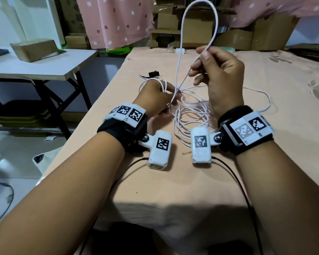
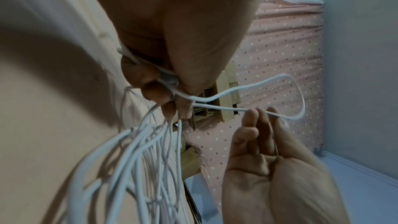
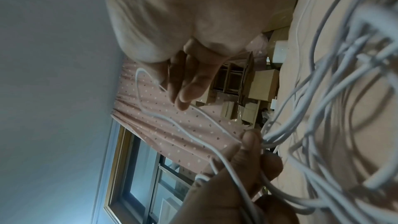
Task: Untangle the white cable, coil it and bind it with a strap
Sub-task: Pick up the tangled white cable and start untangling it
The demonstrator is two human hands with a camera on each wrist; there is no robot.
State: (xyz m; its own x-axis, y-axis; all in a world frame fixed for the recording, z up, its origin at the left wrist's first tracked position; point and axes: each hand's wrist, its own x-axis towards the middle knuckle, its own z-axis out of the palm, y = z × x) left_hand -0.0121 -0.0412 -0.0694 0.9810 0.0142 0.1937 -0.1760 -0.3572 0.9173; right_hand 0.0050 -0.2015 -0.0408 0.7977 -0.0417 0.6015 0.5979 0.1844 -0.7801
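The thin white round cable lay mostly as a loose tangle on the peach cloth-covered table, between the two wrists, w/ one tall loop standing up toward the far side. The left hand sat at the tangle's left edge, fingers curled tight round a small bundle of turns; the left wrist view showed several strands pinched at the fingertips. The right hand, raised and farther, pinched one leg of the loop betw. thumb and forefinger, other fingers only loosely curled. The loop's long axis ran roughly vertical, from the left grip up and back down to the right pinch. Judgement: the next turn goes leftward onto the left-hand bundle. The small black strap lay beyond the left hand, untouched.
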